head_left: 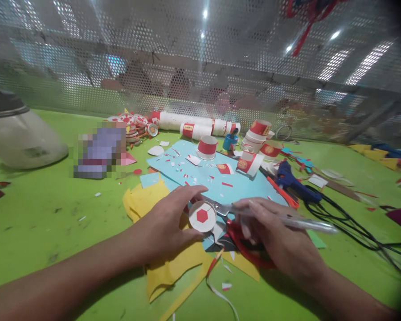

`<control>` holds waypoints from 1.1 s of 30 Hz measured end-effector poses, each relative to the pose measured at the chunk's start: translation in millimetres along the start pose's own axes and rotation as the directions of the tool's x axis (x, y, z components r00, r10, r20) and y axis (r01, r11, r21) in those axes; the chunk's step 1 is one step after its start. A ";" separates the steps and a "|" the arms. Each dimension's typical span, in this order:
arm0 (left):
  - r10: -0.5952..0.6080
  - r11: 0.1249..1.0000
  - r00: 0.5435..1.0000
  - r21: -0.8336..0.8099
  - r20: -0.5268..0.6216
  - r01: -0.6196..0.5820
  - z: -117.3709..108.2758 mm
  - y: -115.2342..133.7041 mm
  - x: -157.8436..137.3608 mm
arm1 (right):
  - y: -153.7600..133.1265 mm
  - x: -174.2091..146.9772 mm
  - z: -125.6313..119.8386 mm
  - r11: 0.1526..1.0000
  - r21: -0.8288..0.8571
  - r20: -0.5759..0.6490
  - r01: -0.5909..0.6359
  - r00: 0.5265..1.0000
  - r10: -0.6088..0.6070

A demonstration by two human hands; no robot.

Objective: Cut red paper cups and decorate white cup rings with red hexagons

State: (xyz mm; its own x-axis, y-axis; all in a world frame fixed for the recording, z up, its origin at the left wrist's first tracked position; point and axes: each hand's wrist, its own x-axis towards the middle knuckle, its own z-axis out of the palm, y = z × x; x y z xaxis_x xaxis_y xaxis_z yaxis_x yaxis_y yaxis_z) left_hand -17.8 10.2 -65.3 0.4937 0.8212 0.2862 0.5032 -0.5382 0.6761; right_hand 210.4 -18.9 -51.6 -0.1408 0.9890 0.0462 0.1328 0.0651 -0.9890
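Observation:
My left hand [169, 218] curves round a small white paper cup piece [203, 226], thumb below and fingers above. Its round face bears a red hexagon with thin lines running outward. In my right hand [270, 232] a clear-barrelled pen [307, 223] lies between thumb and fingers, pointing at the cup piece. Red-handled scissors [243, 247] hang in the same hand, their loops partly hidden by the fingers. Their metal part [222, 208] lies close to the cup piece's right edge. Under both hands are yellow paper [173, 272] and light-blue sheets [254, 187].
A blue glue gun [292, 183] with a black cable lies right. Red-and-white paper cups [207, 147], a row of stacked cups [194, 122] and a blue bottle [230, 141] stand behind. A pixelated phone-like object [100, 151] and a large pale container [20, 133] are left. Perforated metal rises behind.

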 end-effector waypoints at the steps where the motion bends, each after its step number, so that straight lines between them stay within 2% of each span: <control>1: 0.002 1.000 1.000 -0.001 0.007 -0.002 0.9 -0.9 0.0 | 1.6 -0.6 -0.6 1.000 -0.024 0.012 0.003 1.000 -0.003; 6: 0.031 0.999 0.999 0.023 0.035 -0.032 3.1 -4.5 -0.2 | 2.7 0.2 3.2 0.995 -0.094 0.132 -0.032 0.990 0.044; 9: 0.046 0.999 0.998 0.026 0.033 -0.047 3.5 -5.2 0.0 | -0.9 1.6 6.9 0.998 -0.055 0.174 -0.044 0.983 0.053; 16: -0.013 1.000 0.999 -0.001 0.043 0.013 5.1 -3.5 0.6 | -3.8 2.9 11.6 0.991 0.043 0.131 -0.125 0.984 0.118; 21: -0.016 1.000 0.999 -0.020 0.032 0.017 5.8 -2.5 0.6 | -4.8 4.8 13.8 0.995 -0.052 0.163 -0.080 0.983 0.088; 27: 0.033 0.999 0.999 -0.020 0.009 -0.033 6.6 -4.9 -1.2 | -4.1 5.8 13.3 0.991 -0.120 0.110 -0.061 0.991 0.074; 33: 0.027 1.000 1.000 -0.001 0.015 -0.027 7.6 -4.8 -1.2 | -2.9 5.3 13.6 0.979 -0.203 0.111 -0.017 0.993 0.040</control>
State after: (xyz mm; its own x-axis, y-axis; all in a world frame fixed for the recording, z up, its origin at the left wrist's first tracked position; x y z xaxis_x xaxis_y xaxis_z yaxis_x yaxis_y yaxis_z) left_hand -15.4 10.4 -74.1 0.5173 0.8037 0.2942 0.4890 -0.5597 0.6691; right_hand 195.9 -15.7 -50.4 -0.2434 0.9699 -0.0091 0.3316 0.0744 -0.9405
